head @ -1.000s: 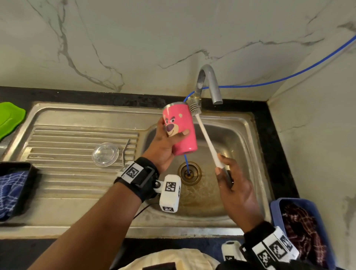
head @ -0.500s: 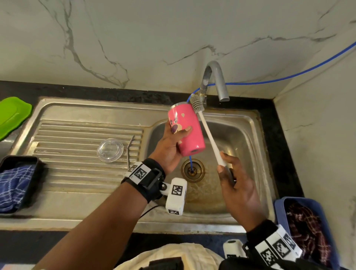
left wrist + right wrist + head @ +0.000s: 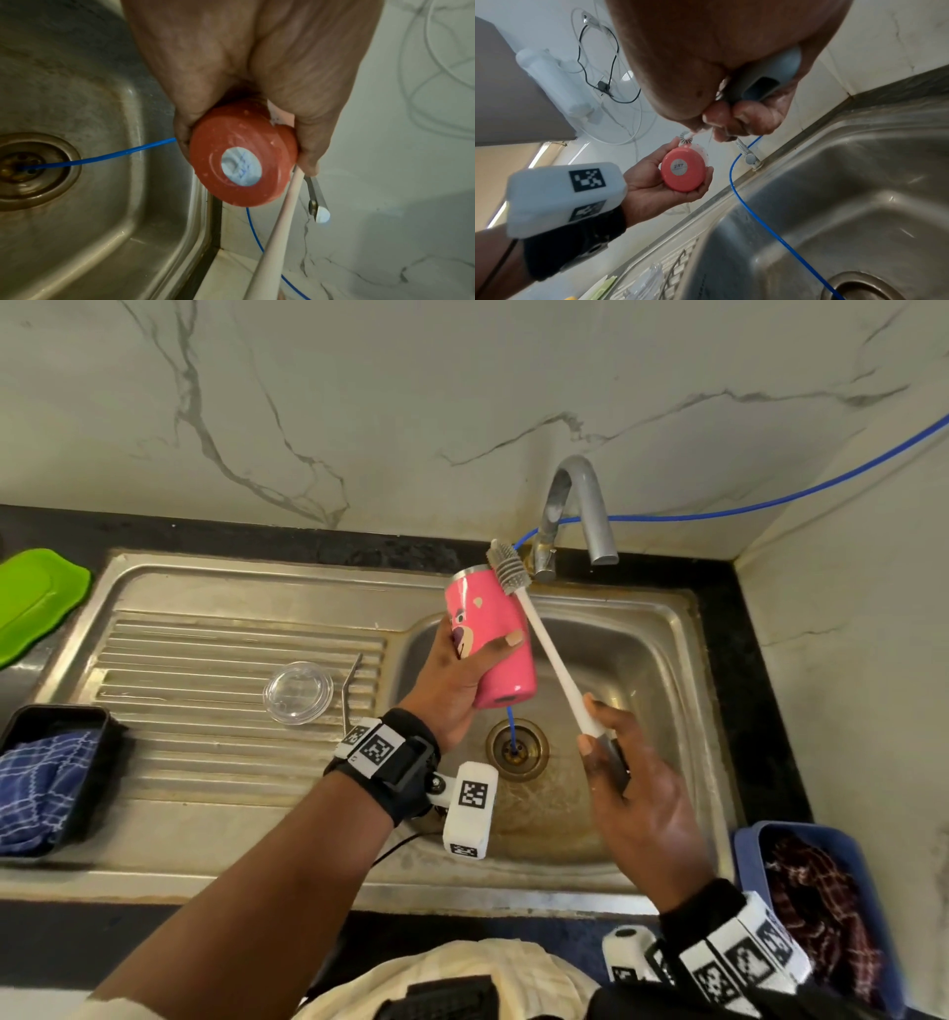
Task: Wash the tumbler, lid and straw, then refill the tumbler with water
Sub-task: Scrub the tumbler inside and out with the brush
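**Sink station: tumbler and bottle brush in hand**

Change since earlier frame: the bottle brush [image 3: 534, 629] head, previously at the tumbler's rim, stood clear above and just right of the rim; the white shaft lay along the tumbler's right side. The tumbler [image 3: 490, 636] had turned slightly, the bear face now more under the fingers.

Left hand [image 3: 452, 680]: fingers and thumb wrapped round the pink tumbler, held tilted above the left part of the basin, mouth toward the far wall, base toward the near side. A round pale sticker showed on the base [image 3: 241, 169].

Right hand [image 3: 634, 796]: fingers curled round the brush's grey handle, thumb along the shaft, over the near right of the basin.

Sink [image 3: 662, 629]: steel basin with brass-coloured drain [image 3: 517, 749]; a blue tube [image 3: 770, 505] ran along the far wall past the tap [image 3: 580, 505] and down into the drain. Whether water was running could not be told.

Draining board [image 3: 205, 660]: clear lid [image 3: 298, 693] lying flat, metal straw [image 3: 350, 683] just right of it, well left of the basin.

Containers: black tray [image 3: 77, 716] at near left, holding a blue checked cloth [image 3: 36, 788]; blue tub [image 3: 750, 839] at near right, holding a dark red checked cloth [image 3: 816, 906]. Green board [image 3: 36, 598] on the table at far left.
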The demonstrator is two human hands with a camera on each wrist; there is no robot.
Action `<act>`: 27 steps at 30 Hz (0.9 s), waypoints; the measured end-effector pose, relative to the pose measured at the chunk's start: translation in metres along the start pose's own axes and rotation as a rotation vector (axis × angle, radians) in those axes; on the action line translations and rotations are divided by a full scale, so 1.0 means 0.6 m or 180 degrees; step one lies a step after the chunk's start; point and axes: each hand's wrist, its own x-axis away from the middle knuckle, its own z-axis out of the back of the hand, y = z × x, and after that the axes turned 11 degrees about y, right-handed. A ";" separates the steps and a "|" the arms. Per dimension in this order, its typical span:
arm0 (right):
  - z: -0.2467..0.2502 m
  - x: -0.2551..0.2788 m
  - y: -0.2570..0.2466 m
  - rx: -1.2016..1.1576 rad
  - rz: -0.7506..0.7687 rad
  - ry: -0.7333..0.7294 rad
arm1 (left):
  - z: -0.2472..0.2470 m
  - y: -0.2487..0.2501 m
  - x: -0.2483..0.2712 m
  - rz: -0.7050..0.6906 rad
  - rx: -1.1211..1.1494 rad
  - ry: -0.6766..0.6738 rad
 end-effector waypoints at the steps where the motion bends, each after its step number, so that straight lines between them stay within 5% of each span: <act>1: -0.001 -0.002 0.000 -0.0004 0.0031 0.0040 | -0.001 0.002 0.000 0.0007 0.0023 -0.0004; 20: 0.000 0.035 -0.002 -0.0072 0.0008 -0.0201 | 0.031 0.020 -0.020 -0.0030 0.0340 0.0076; 27: -0.012 0.006 0.003 -0.0017 0.0041 0.0071 | 0.013 0.001 0.000 0.0131 0.0268 -0.0313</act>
